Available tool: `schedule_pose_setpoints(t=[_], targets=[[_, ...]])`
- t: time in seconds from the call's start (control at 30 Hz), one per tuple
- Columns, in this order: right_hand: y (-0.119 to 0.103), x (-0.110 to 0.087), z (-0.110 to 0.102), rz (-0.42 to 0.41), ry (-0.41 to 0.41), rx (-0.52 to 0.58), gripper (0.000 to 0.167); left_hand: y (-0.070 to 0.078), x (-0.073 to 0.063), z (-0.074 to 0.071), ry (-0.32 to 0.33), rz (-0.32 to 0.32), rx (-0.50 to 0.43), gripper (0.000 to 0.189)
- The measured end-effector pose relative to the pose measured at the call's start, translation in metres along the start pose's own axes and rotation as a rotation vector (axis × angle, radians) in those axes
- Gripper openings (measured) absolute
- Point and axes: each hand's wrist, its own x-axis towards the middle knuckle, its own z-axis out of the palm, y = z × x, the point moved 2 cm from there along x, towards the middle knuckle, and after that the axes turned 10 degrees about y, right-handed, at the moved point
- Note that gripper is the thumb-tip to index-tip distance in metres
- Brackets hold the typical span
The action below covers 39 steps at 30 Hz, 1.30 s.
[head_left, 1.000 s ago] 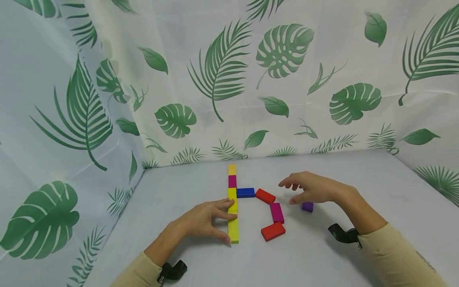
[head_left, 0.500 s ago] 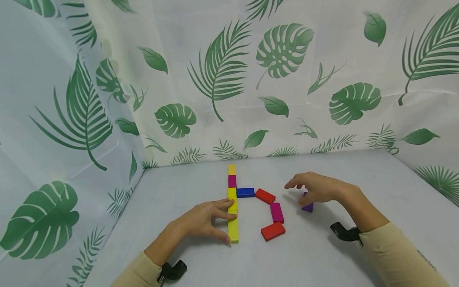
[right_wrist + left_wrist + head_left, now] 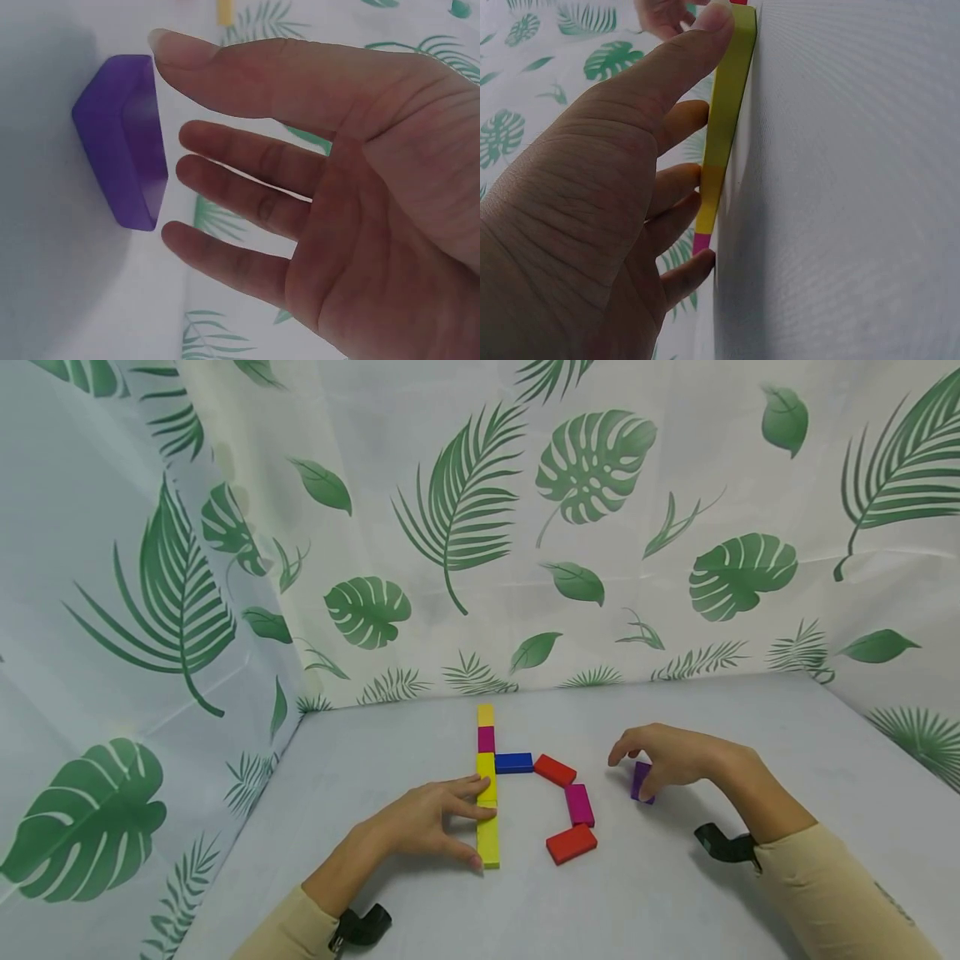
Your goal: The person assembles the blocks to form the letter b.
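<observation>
A column of blocks runs away from me: a near yellow block, another yellow block, a magenta block and a far yellow block. My left hand rests along the column's left side, its extended fingers and thumb at the two nearer yellow blocks. On the right, my right hand is over a purple wedge-like block, fingers spread. In the right wrist view its thumb tip is at the block's upper edge, the other fingertips beside it. In the head view the thumb partly covers the block.
Right of the column, a blue block, a red block, a magenta block and a near red block form a curve on the white tabletop. A leaf-printed curtain stands behind and at both sides.
My right hand has moved slightly right and toward me, from left of the purple block to over it. The left hand and the other blocks stay put.
</observation>
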Motion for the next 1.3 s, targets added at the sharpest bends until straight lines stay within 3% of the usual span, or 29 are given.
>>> schedule_pose_setpoints(t=[0.43, 0.63, 0.83, 1.0, 1.3], targets=[[0.004, -0.002, 0.002, 0.042, -0.040, -0.032, 0.056, 0.000, 0.001, 0.000, -0.004, 0.004, 0.014, 0.074], [0.009, 0.002, 0.005, 0.026, -0.033, -0.034, 0.046, 0.000, 0.001, 0.000, -0.004, 0.010, 0.013, 0.074], [0.014, 0.014, 0.014, -0.062, 0.077, -0.029, 0.030, 0.000, 0.000, 0.000, -0.002, 0.009, 0.005, 0.075], [0.015, 0.023, 0.020, -0.126, 0.174, -0.064, 0.029, 0.000, 0.000, 0.000, 0.005, 0.009, 0.007, 0.074], [0.013, 0.024, 0.023, -0.131, 0.179, -0.096, 0.032, 0.001, 0.000, 0.000, -0.005, -0.001, 0.008, 0.072]])
